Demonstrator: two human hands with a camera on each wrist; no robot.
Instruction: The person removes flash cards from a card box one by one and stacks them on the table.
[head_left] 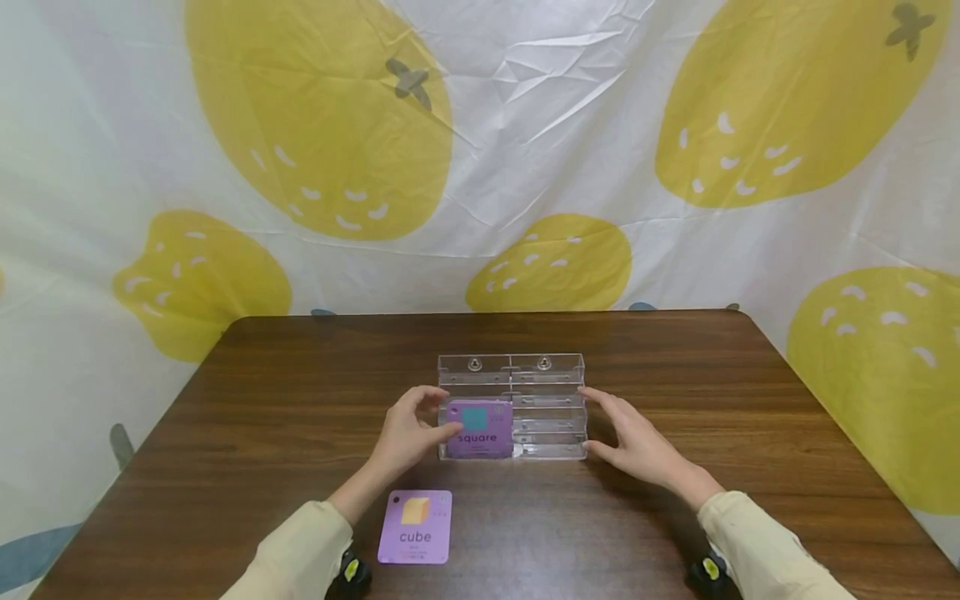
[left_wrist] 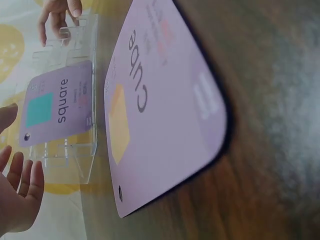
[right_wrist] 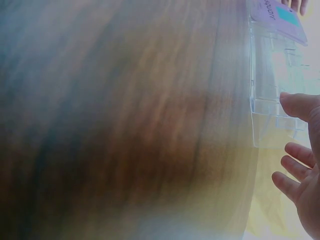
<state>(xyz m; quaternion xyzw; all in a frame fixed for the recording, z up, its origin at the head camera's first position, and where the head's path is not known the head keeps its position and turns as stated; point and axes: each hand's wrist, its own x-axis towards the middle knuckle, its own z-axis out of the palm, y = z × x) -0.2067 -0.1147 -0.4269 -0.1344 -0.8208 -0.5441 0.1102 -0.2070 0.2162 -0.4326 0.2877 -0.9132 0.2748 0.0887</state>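
A clear, tiered plastic rack [head_left: 551,427] lies between the left hand [head_left: 408,427] and right hand [head_left: 633,440], both loosely spread; the purple, rounded-corner "square" card [head_left: 486,439] covers its left front, nearer the left hand.

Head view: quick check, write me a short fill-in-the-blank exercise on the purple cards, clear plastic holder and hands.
The flat purple card on the brown wooden table reads "____". The teal-pictured purple card at the clear plastic holder reads "____". The hand nearest that teal-pictured card is the person's ____ one.

Missing words: cube; square; left.
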